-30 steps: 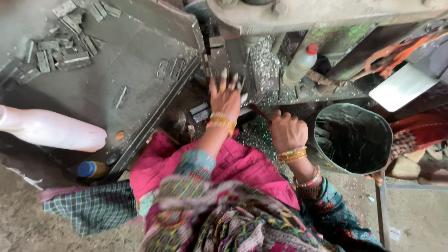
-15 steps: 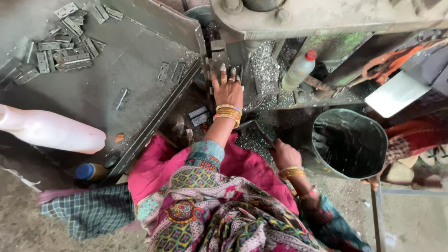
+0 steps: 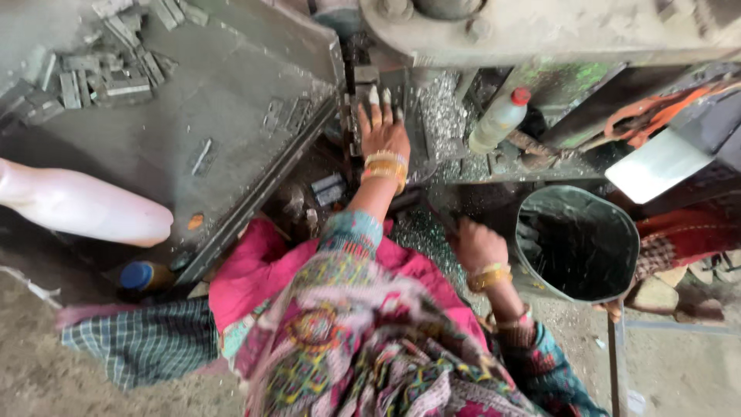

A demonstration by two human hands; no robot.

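- A pale pink plastic bottle (image 3: 81,207) lay on its side far to the left of the press die, its contents hidden, parked on the grey tabletop (image 3: 231,100) where it stayed out of my reach path.
- A heap of small flat metal pieces (image 3: 93,73) sat on that tabletop up and to the left of the die, loose and unsorted, near enough for me to draw from.
- My left hand (image 3: 384,135) rested flat at the press die (image 3: 386,89), fingers (image 3: 375,104) spread and open with taped tips; I cannot tell whether a piece lay beneath them.
- Bright metal shavings (image 3: 441,108) were piled just right of the die, where the punching would drop them.
- My right hand (image 3: 478,245) hung below and right of the die, fingers curled in; whether they gripped anything I cannot tell.
- A small plastic bottle with a red cap (image 3: 500,120) stood tilted to the right of the die, its contents unclear.
- A dark metal bucket (image 3: 577,297) stood low to the right of the die, beside my right hand; its inside looked black, and I could make out no contents.
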